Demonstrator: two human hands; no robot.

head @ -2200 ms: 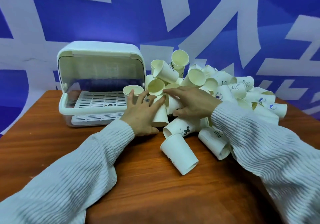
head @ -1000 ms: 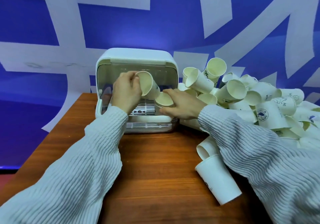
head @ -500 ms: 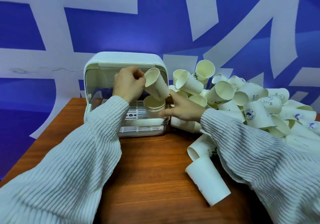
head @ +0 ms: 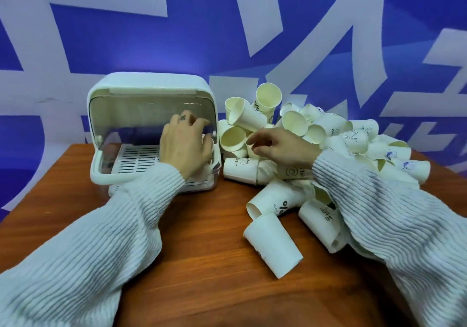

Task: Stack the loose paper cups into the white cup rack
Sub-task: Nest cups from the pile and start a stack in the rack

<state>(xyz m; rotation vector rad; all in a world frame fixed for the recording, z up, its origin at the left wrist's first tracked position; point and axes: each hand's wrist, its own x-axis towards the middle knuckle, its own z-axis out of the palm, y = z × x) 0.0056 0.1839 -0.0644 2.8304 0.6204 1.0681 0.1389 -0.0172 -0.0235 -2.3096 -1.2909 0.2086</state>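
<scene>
The left hand reaches into the right end of the white cup rack, fingers curled; whether it grips a cup there I cannot tell, since the hand hides it. The right hand hovers at the heap of paper cups just right of the rack, fingers loosely curled, holding nothing. Best to seat any cup squarely, mouth up, on the slatted tray, then nest the next one straight down. One cup shows a smiley; another reads roughly "lo".

Matt paper cups, glossy white plastic rack, smooth polished wood table.
</scene>
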